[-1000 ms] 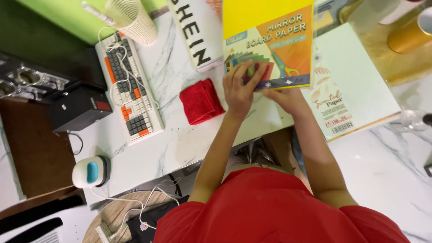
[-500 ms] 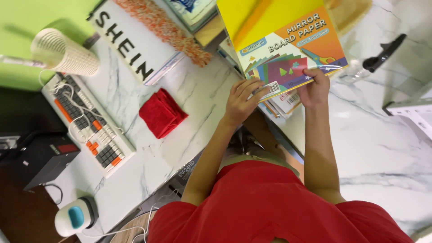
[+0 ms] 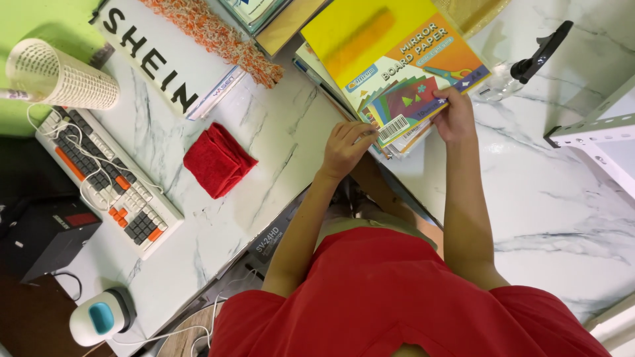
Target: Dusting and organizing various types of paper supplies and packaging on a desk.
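Item, head view, listed left to right. Mesh cup (image 3: 63, 76) is lying tipped at the far left edge, its cord trailing over the keyboard (image 3: 106, 182), which is sitting diagonally near the table's front edge; both are showing closer to the frame's left side than half a second ago, the view having swung. Black box (image 3: 43, 235) and white-and-blue gadget (image 3: 99, 318) are sitting below, off the marble. White sign (image 3: 162, 56) and orange fringe strip (image 3: 215, 36) are lying aslant along the back. Red cloth (image 3: 218, 160) is lying folded on the marble table (image 3: 278, 142), well apart from both hands, with bare marble around it giving the widest open room. Left hand (image 3: 345, 149) is closing its fingertips on the near-left corner of the paper pack (image 3: 403, 66); a second ago it was pressing flat on the pack's face. Right hand (image 3: 455, 118) is pinching the pack's near-right edge. Hands are standing apart, both clamped on the pack, which is now lifting off the stack (image 3: 311, 63) beneath rather than lying among it, so the work appears to have passed from sorting to picking up. Spray bottle (image 3: 522, 66) is standing just beside the pack's right corner, the tightest margin. White shelf frame (image 3: 589, 129) is bounding the far right; bare marble is lying below it.
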